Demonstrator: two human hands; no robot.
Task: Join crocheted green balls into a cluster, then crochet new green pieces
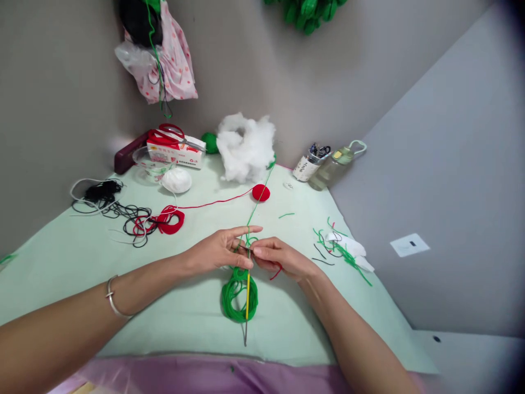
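Note:
My left hand [229, 249] is over the middle of the table, index finger stretched out and thumb bent toward the other fingers. A strand of green yarn [258, 202] runs down to it and loops around its fingers. My right hand [283, 257] meets it from the right, thumb and index finger pinching a small, thin dark thing [246, 248] whose kind I cannot make out. A short red yarn end [276, 272] shows below the right hand. Beneath both hands is a crochet hook with a yellow handle [248, 295], over a coil of green yarn [225, 303].
White stuffing [246, 148], a red yarn ball [261, 192] and a white yarn ball [176, 179] sit farther back. Red scissors [172, 134] rest on a box [180, 156]. Black yarn [102, 191] lies left, green scraps [348, 254] right. A bottle [328, 172] stands near the wall.

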